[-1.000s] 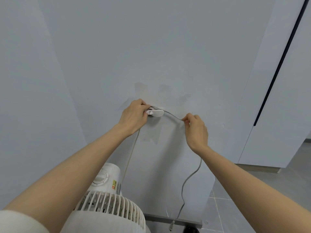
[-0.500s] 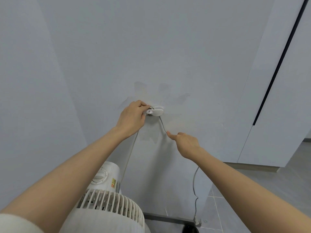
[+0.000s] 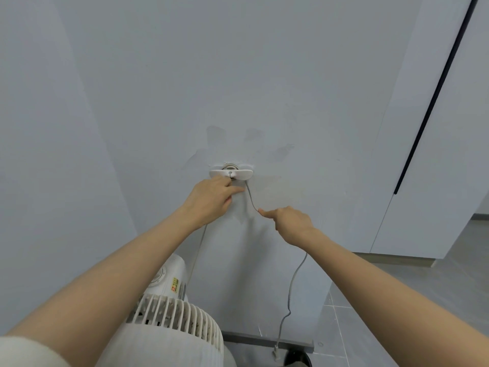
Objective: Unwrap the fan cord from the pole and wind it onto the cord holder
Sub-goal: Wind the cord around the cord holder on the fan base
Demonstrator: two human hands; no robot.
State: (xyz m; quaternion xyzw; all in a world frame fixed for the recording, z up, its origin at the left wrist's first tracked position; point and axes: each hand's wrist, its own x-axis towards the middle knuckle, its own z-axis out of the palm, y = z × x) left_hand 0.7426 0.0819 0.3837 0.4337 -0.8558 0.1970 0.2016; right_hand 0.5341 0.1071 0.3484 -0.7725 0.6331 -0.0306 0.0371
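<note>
A white cord holder (image 3: 230, 174) is stuck on the pale wall at mid-height, with grey cord turns behind its flat wing. My left hand (image 3: 211, 197) sits just below it, fingers pinched on the cord under the holder. The thin grey cord (image 3: 292, 280) runs from the holder down to my right hand (image 3: 289, 222), which pinches it, then hangs to the plug (image 3: 276, 354) near the floor. Another strand drops from my left hand toward the white fan (image 3: 169, 308) at the bottom left. The fan's pole is hidden.
The wall (image 3: 264, 75) is right in front of me. A white cabinet with a dark vertical gap (image 3: 434, 102) stands at the right. Grey floor tiles (image 3: 423, 292) lie at the lower right, and a dark skirting strip (image 3: 264, 340) runs along the wall's foot.
My right hand carried the cord from the holder's right side down below it. My left hand slipped from the holder's left wing to underneath it, uncovering the holder.
</note>
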